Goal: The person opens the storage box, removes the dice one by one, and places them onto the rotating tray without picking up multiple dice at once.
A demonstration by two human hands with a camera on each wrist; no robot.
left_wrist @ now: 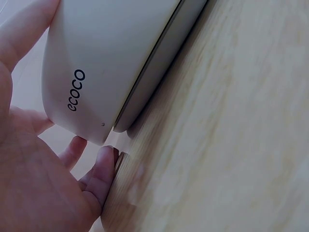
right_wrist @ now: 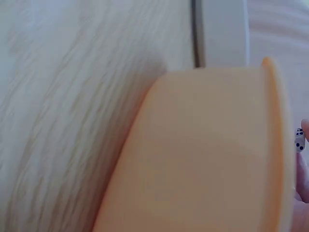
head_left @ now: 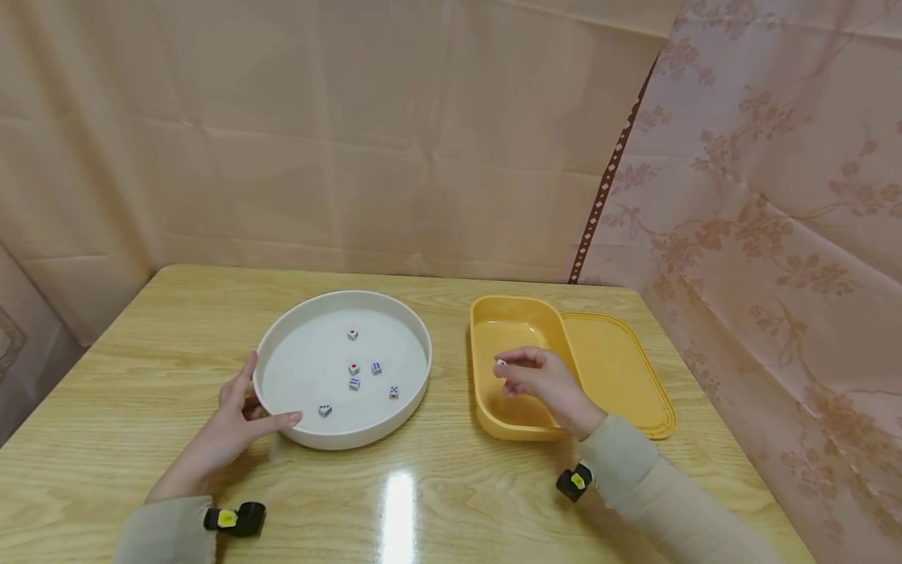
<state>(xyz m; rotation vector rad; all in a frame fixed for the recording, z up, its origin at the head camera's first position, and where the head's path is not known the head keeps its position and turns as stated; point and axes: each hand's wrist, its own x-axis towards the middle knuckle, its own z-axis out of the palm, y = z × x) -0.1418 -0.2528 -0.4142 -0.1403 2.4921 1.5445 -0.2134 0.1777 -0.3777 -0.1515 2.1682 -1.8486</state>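
Note:
A round white tray point(head_left: 331, 439) stands on the table with several white dice in it, among them a die point(head_left: 394, 392) near its right side. My left hand point(head_left: 236, 427) holds the tray at its left edge, thumb over the rim. In the left wrist view, fingers point(left_wrist: 72, 152) touch its outer wall, which bears the letters "ecoco". Above the yellow box point(head_left: 486, 392), my right hand point(head_left: 543, 384) pinches one die point(head_left: 500, 363) between thumb and fingertips. The right wrist view shows that die point(right_wrist: 300, 140) past the box's rim, with most of the hand hidden.
A flat yellow lid point(head_left: 620, 368) lies against the box's right side. Wood-grain table point(head_left: 451, 486) lies between the tray and the box and in front of them. Curtains point(head_left: 366, 157) hang behind the table and along its right.

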